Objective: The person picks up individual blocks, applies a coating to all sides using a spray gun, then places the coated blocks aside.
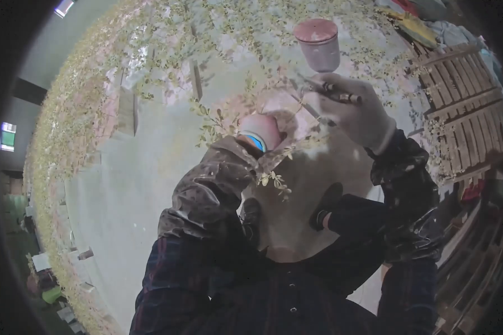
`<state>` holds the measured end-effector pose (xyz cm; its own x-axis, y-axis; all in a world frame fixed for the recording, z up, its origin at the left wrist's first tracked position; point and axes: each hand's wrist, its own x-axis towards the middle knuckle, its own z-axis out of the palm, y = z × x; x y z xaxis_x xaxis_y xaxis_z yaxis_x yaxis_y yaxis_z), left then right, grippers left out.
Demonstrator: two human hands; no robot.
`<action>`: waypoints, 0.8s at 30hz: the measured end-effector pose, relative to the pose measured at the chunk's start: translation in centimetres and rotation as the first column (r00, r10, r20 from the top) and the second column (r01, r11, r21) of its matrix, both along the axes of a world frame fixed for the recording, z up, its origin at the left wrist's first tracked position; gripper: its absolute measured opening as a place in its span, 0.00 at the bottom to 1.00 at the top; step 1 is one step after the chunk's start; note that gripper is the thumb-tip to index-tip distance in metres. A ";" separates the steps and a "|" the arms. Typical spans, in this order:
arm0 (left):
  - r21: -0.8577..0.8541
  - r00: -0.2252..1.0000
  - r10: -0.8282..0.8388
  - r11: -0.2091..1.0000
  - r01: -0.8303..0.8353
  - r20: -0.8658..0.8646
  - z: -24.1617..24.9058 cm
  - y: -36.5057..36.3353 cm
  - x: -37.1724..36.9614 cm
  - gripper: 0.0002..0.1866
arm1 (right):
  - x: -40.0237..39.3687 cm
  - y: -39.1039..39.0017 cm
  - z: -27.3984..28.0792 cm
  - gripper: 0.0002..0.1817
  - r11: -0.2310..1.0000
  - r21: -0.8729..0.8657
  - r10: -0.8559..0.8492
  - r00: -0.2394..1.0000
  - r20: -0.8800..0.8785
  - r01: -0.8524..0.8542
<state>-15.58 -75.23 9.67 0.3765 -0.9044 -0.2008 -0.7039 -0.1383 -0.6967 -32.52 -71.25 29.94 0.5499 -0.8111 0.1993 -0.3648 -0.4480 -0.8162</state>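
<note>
In the head view, the right hand, pale as if gloved, is right of centre in the upper half of the frame. Its fingers are curled round a slim, dark hand tool, perhaps snips, with the narrow end towards the upper left. I'd judge it light, stiff and fairly tough, best held by the handles, well back from that end.

The left hand, near the middle of the frame with a bit of blue at its cuff, is in among leafy twigs. Its fingers are too hidden for me to tell whether it's gripping a stem. The twigs spread to the left of that hand, and a pale leafy tip hangs just below it. They look light and springy, with leaves that would tear easily; the woody stem, low down, seems the safer hold.

A tub with a reddish lid is just above the right hand, slatted wood lies at the right edge, and low greenery fills the upper left.
</note>
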 end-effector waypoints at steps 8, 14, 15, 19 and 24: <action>0.250 0.698 0.043 0.948 0.197 -0.715 12.5 6.0 0.7 0.19 | 0.2 1.7 -1.2 0.15 0.999 0.018 -0.030 0.978 0.208 0.027; 0.209 0.720 -0.062 0.937 0.280 -0.691 11.4 6.7 1.2 0.19 | 0.0 3.4 0.1 0.11 0.966 0.188 -0.200 0.975 0.092 0.180; 0.144 0.690 -0.097 0.948 0.283 -0.717 10.9 7.0 1.5 0.20 | 0.1 3.6 0.4 0.11 0.973 0.195 -0.152 0.981 0.118 0.127; 0.146 0.646 -0.079 0.946 0.288 -0.759 9.0 7.7 1.5 0.33 | 0.8 3.8 0.5 0.07 0.998 0.046 0.049 0.998 -0.027 -0.048; 0.096 0.700 -0.107 0.965 0.244 -0.706 9.5 10.1 0.7 0.24 | 5.5 4.1 3.5 0.23 0.953 -0.136 0.142 0.798 -0.585 -0.270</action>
